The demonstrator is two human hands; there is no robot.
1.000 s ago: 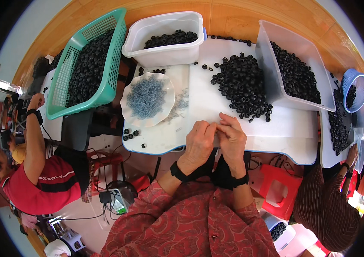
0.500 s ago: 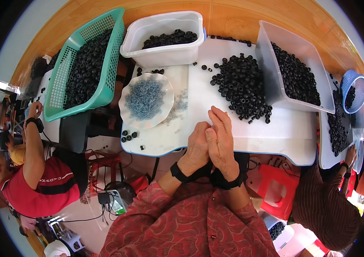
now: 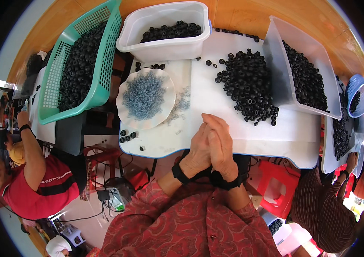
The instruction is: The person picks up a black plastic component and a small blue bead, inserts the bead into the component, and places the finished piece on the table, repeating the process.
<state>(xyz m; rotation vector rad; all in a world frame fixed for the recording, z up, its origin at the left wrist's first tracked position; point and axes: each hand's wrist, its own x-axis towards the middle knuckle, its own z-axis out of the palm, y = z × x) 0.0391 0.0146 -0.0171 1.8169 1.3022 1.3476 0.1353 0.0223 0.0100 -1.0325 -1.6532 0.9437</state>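
Note:
My left hand (image 3: 198, 147) and my right hand (image 3: 222, 152) are pressed together over the front edge of the white table (image 3: 250, 146). Their fingers are closed against each other, and anything between the palms is hidden. Beyond them, to the right, lies a loose pile of small black ring-shaped parts (image 3: 250, 85). Left of my hands stands a white wavy-rimmed plate (image 3: 170, 105) heaped with tiny translucent bluish pieces (image 3: 143, 95). Several black parts (image 3: 126, 136) sit near the table's left front edge.
A green basket (image 3: 100, 92), a white tub (image 3: 169, 50) and a clear bin (image 3: 280, 81) hold more black parts. A blue basket (image 3: 353, 92) is at far right. One person in red (image 3: 49, 184) works at left, another in brown stripes (image 3: 323, 210) at right. A red stool (image 3: 278, 188) stands below.
My hands stay together, with their fingers shifted slightly against each other. The view has moved a little, and the person at left has moved an arm.

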